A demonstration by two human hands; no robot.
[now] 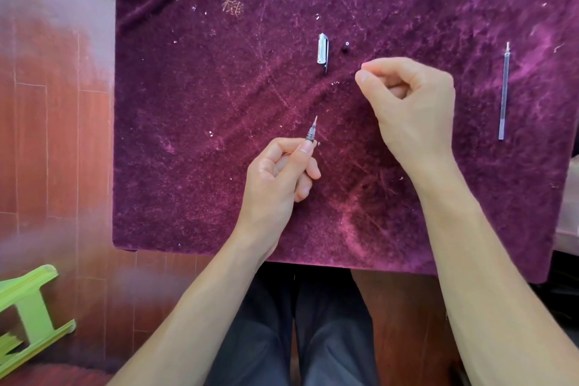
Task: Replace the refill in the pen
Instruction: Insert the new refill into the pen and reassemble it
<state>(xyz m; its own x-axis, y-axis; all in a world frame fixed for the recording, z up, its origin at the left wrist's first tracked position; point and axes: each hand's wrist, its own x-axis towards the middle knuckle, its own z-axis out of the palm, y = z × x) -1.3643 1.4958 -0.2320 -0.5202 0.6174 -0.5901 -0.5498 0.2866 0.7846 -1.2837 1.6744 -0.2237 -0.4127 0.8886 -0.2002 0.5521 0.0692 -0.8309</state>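
My left hand (277, 175) grips the pen (311, 130) low on the purple cloth; its threaded front end and thin tip stick out past my fingers, pointing away from me. My right hand (407, 100) hovers to the upper right with thumb and forefinger pinched together; whether something tiny sits between them I cannot tell. The clear pen cap (322, 50) with a dark clip lies beyond the hands. A small dark part with a white dot (345, 47) rests just right of the cap. A long clear refill (504, 91) lies at the far right, tip away from me.
The purple velvet cloth (219, 103) covers a small table, with tiny white specks and tan threads scattered on it. Red-brown wood floor lies to the left, with a green plastic stool (28, 313) at the lower left. My knees are under the table's near edge.
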